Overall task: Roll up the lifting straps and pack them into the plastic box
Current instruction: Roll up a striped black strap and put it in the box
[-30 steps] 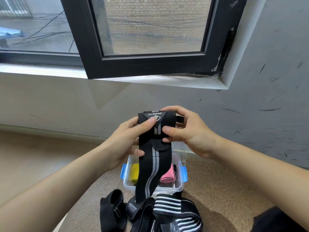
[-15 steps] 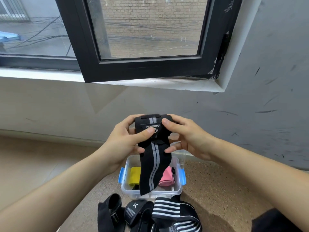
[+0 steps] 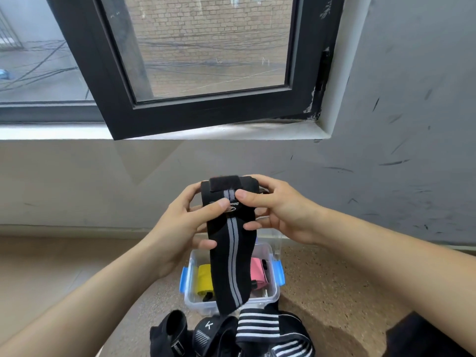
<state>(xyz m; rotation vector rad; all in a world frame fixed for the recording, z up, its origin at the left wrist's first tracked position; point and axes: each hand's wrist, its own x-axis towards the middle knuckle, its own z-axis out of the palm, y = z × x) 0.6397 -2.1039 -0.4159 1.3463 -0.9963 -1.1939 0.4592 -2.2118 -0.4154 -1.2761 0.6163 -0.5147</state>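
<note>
Speckled floor (image 3: 322, 292): strap pile (image 3: 257, 333) before box (image 3: 203, 305)

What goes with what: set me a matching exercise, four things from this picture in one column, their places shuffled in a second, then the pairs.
Column one
1. black strap with grey stripes
2. yellow roll
3. pink roll
4. striped black-and-white strap

Column two
A. in the plastic box, left side
B. on the speckled surface, on the near side of the box
C. held up by the left hand and the right hand, tail hanging in front of the box
D. in the box, right side

Pairs: 1-C, 2-A, 3-D, 4-B
</note>
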